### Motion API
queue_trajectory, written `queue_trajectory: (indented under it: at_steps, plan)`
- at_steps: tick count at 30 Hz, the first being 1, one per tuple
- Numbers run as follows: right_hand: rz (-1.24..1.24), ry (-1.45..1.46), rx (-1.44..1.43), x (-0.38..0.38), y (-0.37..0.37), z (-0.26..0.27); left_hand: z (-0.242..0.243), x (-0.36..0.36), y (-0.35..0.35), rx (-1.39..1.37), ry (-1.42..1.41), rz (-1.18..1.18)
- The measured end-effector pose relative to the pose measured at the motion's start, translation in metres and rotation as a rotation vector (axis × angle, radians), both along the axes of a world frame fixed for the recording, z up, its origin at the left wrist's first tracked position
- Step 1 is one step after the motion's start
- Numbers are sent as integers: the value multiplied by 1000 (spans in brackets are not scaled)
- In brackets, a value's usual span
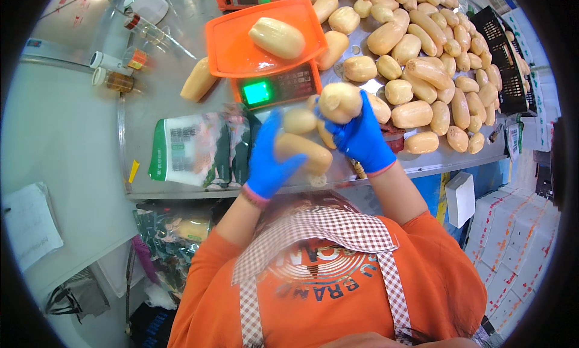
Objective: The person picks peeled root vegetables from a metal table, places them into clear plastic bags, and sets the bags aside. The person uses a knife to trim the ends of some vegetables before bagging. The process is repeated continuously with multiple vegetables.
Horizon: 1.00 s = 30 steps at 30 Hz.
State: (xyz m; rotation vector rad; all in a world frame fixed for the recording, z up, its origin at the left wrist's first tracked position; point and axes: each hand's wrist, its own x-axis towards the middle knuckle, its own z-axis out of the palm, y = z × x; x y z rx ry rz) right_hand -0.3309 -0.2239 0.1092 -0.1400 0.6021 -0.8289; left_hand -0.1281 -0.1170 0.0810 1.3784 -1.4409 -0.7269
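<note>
My right hand (364,140), in a blue glove, grips a pale lotus root segment (340,103) raised in front of the scale. My left hand (271,160), gloved in blue too and blurred, has its thumb spread from its fingers. Beside that thumb, partly overlapped by it, lies a longer lotus root (310,153); a small holed end piece (318,180) shows below it. On the orange pan (230,40) of a digital scale (276,85) rests one thick lotus root (277,37). The scale's display glows green.
Printed plastic bags (194,151) lie left of my hands on the metal table (158,103). A large heap of lotus roots (425,72) covers the right side, bounded by a black crate (502,63). Jars (113,80) and a white jug (147,5) stand back left. White boxes (511,253) are stacked right.
</note>
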Motion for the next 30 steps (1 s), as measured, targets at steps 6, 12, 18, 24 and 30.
queue_trajectory:
  at_steps: [6, 12, 18, 24, 30]
  plan:
    - [324, 307, -269, -26, 46, -26, 8, -35, -41, 459, 939, -363]
    - [240, 1683, -1055, -84, 76, -80, -6, -36, -34, 598, 1501, -223]
    - [263, 1830, -1058, -97, 90, -117, -9, -38, -30, 574, 1249, -376]
    - [419, 1892, -827, -131, 90, -75, -7, -30, -26, 582, 1064, -373]
    - [-52, 2094, -1179, -161, 72, -7, -11, -28, -25, 554, 1016, -322]
